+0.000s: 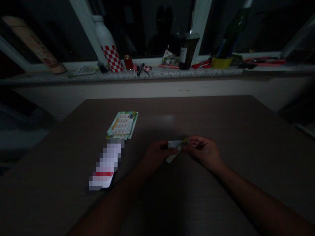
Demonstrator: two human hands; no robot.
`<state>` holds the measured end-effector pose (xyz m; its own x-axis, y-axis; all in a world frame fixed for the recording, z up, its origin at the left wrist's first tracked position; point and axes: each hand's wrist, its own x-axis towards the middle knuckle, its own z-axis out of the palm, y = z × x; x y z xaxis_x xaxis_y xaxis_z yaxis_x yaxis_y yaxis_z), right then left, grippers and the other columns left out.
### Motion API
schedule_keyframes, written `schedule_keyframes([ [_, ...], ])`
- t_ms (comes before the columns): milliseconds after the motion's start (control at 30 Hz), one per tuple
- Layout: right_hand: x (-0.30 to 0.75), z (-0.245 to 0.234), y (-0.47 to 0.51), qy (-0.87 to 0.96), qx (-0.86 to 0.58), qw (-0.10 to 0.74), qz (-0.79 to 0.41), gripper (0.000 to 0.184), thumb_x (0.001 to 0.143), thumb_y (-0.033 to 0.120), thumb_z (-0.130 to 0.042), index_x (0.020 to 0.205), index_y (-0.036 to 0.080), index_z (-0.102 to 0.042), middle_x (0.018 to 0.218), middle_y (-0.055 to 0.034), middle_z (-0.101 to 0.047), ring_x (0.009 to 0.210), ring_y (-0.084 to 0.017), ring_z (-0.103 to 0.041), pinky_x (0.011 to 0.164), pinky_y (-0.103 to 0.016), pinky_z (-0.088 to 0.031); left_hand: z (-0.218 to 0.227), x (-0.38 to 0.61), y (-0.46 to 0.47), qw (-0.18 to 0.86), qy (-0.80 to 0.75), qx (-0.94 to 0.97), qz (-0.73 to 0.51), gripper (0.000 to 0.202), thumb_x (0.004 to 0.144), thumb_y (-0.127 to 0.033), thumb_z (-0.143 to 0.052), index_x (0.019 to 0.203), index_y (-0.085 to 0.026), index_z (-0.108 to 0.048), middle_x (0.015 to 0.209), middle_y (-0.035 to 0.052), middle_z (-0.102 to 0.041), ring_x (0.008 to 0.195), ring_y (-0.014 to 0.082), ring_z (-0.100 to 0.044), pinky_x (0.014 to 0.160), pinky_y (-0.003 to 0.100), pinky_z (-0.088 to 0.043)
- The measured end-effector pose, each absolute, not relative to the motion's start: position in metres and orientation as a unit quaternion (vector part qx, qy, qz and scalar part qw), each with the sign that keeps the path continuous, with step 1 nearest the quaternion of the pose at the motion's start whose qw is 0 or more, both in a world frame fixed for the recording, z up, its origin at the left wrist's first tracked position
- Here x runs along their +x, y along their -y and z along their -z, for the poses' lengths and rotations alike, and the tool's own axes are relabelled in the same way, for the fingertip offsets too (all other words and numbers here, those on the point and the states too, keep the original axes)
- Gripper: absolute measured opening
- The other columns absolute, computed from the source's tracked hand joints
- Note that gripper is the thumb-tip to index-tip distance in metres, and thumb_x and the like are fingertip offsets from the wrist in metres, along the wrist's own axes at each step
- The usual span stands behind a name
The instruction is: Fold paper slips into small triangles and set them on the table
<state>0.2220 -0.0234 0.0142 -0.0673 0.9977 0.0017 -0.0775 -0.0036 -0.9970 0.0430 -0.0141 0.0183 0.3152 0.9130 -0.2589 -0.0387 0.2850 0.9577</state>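
Note:
A small folded piece of printed paper (174,144) is held between my two hands above the dark table. My left hand (158,151) pinches its left side, the thumb lying across the front. At the upper right corner, the fingertips of my right hand (203,150) are closed on the paper's edge. One pointed flap of the paper hangs down between the hands. To the left lies a stack of printed cards or leaflets (123,124), green and white with rows of small print. A phone (107,167) lies just in front of the stack, its lit screen blurred out.
The brown table (221,114) reaches to the wall under a window. On the stone sill (162,76) stand a red-and-white checked bottle (110,54), a small red jar (128,62), a dark lidded cup (188,50) and a green bottle (232,32) in a yellow holder (221,63).

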Motion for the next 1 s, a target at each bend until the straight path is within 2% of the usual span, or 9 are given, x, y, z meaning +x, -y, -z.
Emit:
schedule_keyframes([
  [100, 0.22, -0.01, 0.025, 0.532, -0.447, 0.463, -0.55, 0.022, 0.06, 0.034, -0.078, 0.069, 0.017, -0.067, 0.063, -0.0012, -0.069, 0.055, -0.012, -0.062, 0.052, -0.023, -0.05, -0.018, 0.045, 0.014, 0.657, -0.456, 0.462, -0.383, 0.024, 0.062, -0.028, -0.074, 0.082, -0.015, -0.072, 0.07, 0.0026, -0.067, 0.056, 0.0113, -0.056, 0.054, 0.021, -0.041],
  [233, 0.219, -0.003, 0.026, 0.547, -0.451, 0.453, -0.541, 0.021, 0.066, 0.037, -0.074, 0.065, 0.017, -0.066, 0.06, -0.001, -0.067, 0.053, -0.011, -0.059, 0.051, -0.023, -0.046, -0.018, 0.047, 0.017, 0.655, -0.454, 0.464, -0.387, 0.023, 0.062, -0.028, -0.074, 0.08, -0.014, -0.072, 0.066, 0.0013, -0.066, 0.054, 0.0108, -0.054, 0.053, 0.021, -0.04],
  [367, 0.221, -0.003, 0.026, 0.555, -0.452, 0.452, -0.532, 0.024, 0.067, 0.037, -0.073, 0.06, 0.017, -0.064, 0.054, 0.0001, -0.063, 0.047, -0.01, -0.053, 0.048, -0.022, -0.042, -0.018, 0.047, 0.021, 0.597, -0.464, 0.532, -0.381, 0.024, 0.066, -0.035, -0.072, 0.074, -0.013, -0.069, 0.059, -0.0009, -0.06, 0.051, 0.0096, -0.05, 0.05, 0.02, -0.036],
  [467, 0.222, -0.005, 0.027, 0.563, -0.448, 0.451, -0.528, 0.022, 0.069, 0.035, -0.071, 0.058, 0.017, -0.064, 0.053, 0.0008, -0.061, 0.046, -0.009, -0.05, 0.047, -0.021, -0.04, -0.018, 0.047, 0.022, 0.567, -0.473, 0.56, -0.375, 0.027, 0.069, -0.039, -0.07, 0.076, -0.013, -0.068, 0.06, -0.0009, -0.06, 0.052, 0.0098, -0.05, 0.051, 0.02, -0.037],
  [633, 0.223, -0.008, 0.028, 0.581, -0.434, 0.457, -0.515, 0.025, 0.075, 0.035, -0.064, 0.057, 0.017, -0.064, 0.055, -0.0004, -0.062, 0.051, -0.011, -0.053, 0.051, -0.023, -0.042, -0.019, 0.047, 0.022, 0.6, -0.448, 0.552, -0.367, 0.026, 0.07, -0.039, -0.07, 0.073, -0.013, -0.067, 0.059, -0.0013, -0.059, 0.051, 0.0089, -0.05, 0.049, 0.02, -0.036],
  [800, 0.224, -0.009, 0.03, 0.627, -0.448, 0.448, -0.453, 0.034, 0.081, 0.035, -0.057, 0.054, 0.017, -0.063, 0.05, 0.0005, -0.058, 0.047, -0.01, -0.05, 0.046, -0.021, -0.036, -0.022, 0.046, 0.022, 0.636, -0.426, 0.537, -0.354, 0.025, 0.07, -0.037, -0.07, 0.079, -0.014, -0.069, 0.065, 0.0008, -0.063, 0.053, 0.0092, -0.052, 0.05, 0.02, -0.039],
  [1000, 0.226, -0.009, 0.031, 0.613, -0.463, 0.495, -0.405, 0.023, 0.077, 0.03, -0.063, 0.058, 0.016, -0.062, 0.052, 0.0007, -0.059, 0.047, -0.01, -0.05, 0.045, -0.02, -0.036, -0.021, 0.045, 0.021, 0.656, -0.42, 0.523, -0.346, 0.026, 0.068, -0.037, -0.072, 0.078, -0.013, -0.069, 0.063, -0.0012, -0.062, 0.052, 0.008, -0.051, 0.051, 0.02, -0.039],
])
